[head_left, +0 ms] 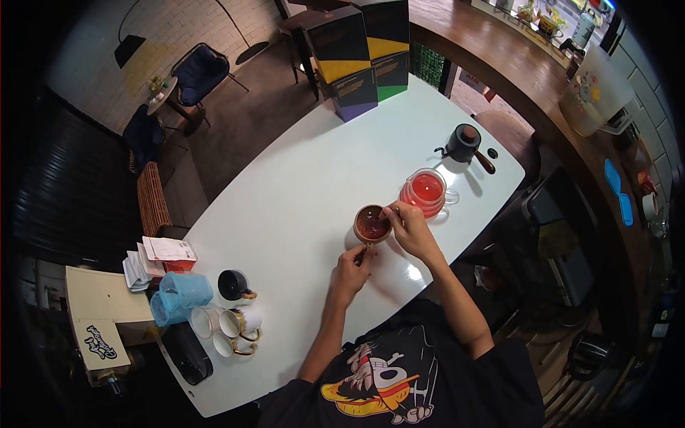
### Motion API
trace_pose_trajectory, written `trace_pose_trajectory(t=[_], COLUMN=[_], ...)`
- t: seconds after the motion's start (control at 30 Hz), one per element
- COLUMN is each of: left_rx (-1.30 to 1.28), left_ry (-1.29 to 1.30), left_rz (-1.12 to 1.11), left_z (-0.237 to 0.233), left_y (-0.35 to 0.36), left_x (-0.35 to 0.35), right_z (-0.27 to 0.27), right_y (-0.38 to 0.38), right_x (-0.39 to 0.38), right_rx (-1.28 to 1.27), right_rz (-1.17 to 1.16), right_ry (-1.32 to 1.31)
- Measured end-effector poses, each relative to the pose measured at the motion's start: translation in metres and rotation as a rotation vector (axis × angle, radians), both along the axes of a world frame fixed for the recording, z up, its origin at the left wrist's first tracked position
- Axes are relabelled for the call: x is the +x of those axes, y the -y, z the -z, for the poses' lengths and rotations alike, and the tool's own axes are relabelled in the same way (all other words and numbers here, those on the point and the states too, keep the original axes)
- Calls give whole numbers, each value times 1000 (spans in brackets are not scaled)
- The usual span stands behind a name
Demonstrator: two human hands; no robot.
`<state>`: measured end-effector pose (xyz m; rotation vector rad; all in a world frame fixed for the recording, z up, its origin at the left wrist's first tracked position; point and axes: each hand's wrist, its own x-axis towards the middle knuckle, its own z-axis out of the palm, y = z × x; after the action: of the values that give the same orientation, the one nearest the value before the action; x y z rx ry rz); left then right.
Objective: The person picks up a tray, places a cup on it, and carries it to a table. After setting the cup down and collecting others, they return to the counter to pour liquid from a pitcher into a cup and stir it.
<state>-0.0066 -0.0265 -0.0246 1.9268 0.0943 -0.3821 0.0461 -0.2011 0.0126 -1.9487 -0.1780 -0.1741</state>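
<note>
A brown cup [372, 224] with dark reddish liquid stands at the middle of the white table [300, 192]. My left hand [352, 271] has its fingers closed round the cup's handle, on the side near my body. At the cup's right rim is my right hand [407, 222], its fingers pinched together; whatever they hold is too small to make out. Just beyond my right hand sits a glass server [426, 191] of red liquid. Farther back is a black kettle [464, 143] with a wooden handle.
Boxes [357, 64] are stacked at the table's far edge. Near the left end are a black mug [232, 284], white mugs [232, 323], blue plastic containers [184, 290] and a black tray [187, 354]. A wooden counter [492, 44] curves along the right.
</note>
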Motion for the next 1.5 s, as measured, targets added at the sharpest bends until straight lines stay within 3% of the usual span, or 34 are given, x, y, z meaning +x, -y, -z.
trace_pose_trajectory(t=[0.13, 0.33, 0.5, 0.83, 0.9, 1.3, 1.5], left_rx=[71, 57, 78, 60, 49, 31, -30], left_ry=[-17, -1, 27, 21, 59, 64, 120], left_rz=[9, 2, 56, 24, 27, 24, 24], left_z=[3, 4, 13, -6, -4, -5, 14], left_y=[-2, 1, -4, 1, 0, 1, -3], left_x=[-1, 0, 3, -1, -1, -1, 1], right_z=[-6, -5, -5, -9, -9, -13, -19], right_y=[6, -2, -4, 0, -3, -1, -7], right_x=[-4, 3, -3, -3, -5, 0, -7], right_rx=[-27, -60, -83, -112, -85, -124, -90], right_rz=[-14, 89, -40, 71, 5, 35, -88], right_ry=[-23, 177, -19, 108, -7, 100, 44])
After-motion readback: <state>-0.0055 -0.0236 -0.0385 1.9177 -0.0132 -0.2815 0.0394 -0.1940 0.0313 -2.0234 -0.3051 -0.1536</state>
